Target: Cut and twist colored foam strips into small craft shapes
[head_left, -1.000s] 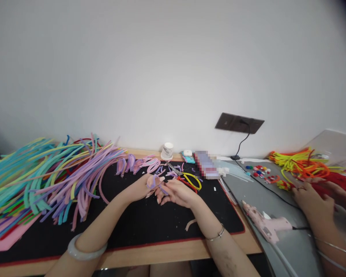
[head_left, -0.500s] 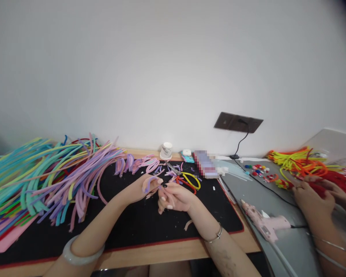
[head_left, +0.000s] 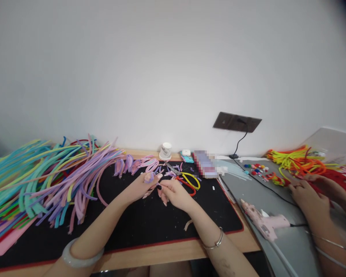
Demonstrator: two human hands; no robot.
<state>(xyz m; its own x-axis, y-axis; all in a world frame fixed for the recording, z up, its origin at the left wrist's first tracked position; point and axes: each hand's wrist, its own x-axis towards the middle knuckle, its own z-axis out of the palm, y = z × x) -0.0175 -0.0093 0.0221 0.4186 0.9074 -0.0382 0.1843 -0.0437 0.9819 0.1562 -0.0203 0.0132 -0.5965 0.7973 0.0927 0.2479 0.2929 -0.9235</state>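
My left hand (head_left: 141, 187) is closed on a curled pink and purple pipe cleaner piece (head_left: 149, 177), which pokes up above its fingers. Thumb and forefinger of my right hand (head_left: 174, 193) pinch at the lower end of the same piece, right beside the left fingertips; the pinched end itself is mostly hidden. Both hands are above a black mat (head_left: 150, 227). Just behind them, scissors (head_left: 187, 181) with yellow and red handles lie among short purple and pink offcuts. Several finished-looking pink and purple pipe cleaner bundles (head_left: 128, 164) lie behind my left hand.
A big heap of long pastel pipe cleaners (head_left: 75, 173) covers the left side. Along the wall stand a paper cup (head_left: 165, 151), a white case (head_left: 186, 153) and a blurred phone (head_left: 204, 164). On the right are a pink glue gun (head_left: 265, 221), pom-poms (head_left: 258, 168) and another person's hands (head_left: 311, 198).
The curled piece has turned in my left hand and now shows a smaller, rounder shape. My right fingers have folded lower and drawn together at its end.
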